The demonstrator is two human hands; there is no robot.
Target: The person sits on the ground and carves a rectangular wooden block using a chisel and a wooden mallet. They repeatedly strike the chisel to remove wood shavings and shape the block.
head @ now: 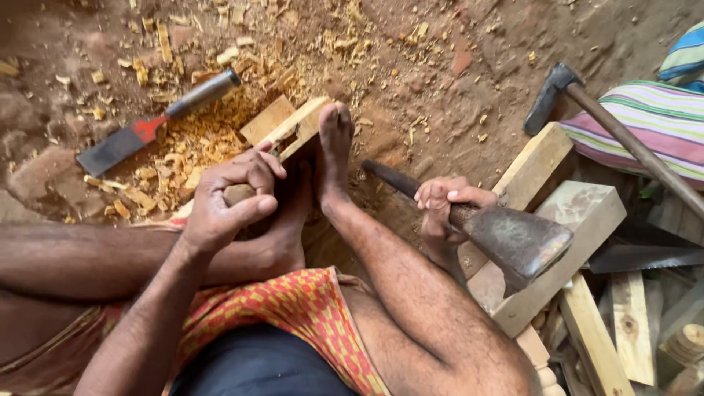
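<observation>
The left hand (pixel 224 202) has its grip pressed together around the wooden handle of a chisel (pixel 240 193), fingers curled over the top and thumb folded across the front; the chisel's lower end runs toward a pale wood block (pixel 293 126) lying on the earth floor (pixel 440 81), though its tip is hidden behind the fingers; a bare foot (pixel 334 150) rests on the block, toes at its far end, pinning it down. The right hand (pixel 442 209) has its grip wrapped tight on the dark haft of a hatchet (pixel 513 238), just behind the rusty iron head, which points to the right and hangs above a stack of pale timber offcuts (pixel 579 220); the haft's free end sticks out to the left, toward the foot. Beyond the block a heap of yellow wood chips (pixel 194 143) spreads over the floor; among them lies a second chisel (pixel 158 121) with a red band and a grey metal handle, well apart from either hand. To the right another hammer-like tool (pixel 557 92) with a long wooden handle leans over a striped cloth bundle (pixel 653 125); a saw blade (pixel 645 257) lies across the offcuts below it; turned wooden pieces (pixel 686 345) sit at the lower right corner. No container shows in view; chips and offcuts lie loose.
</observation>
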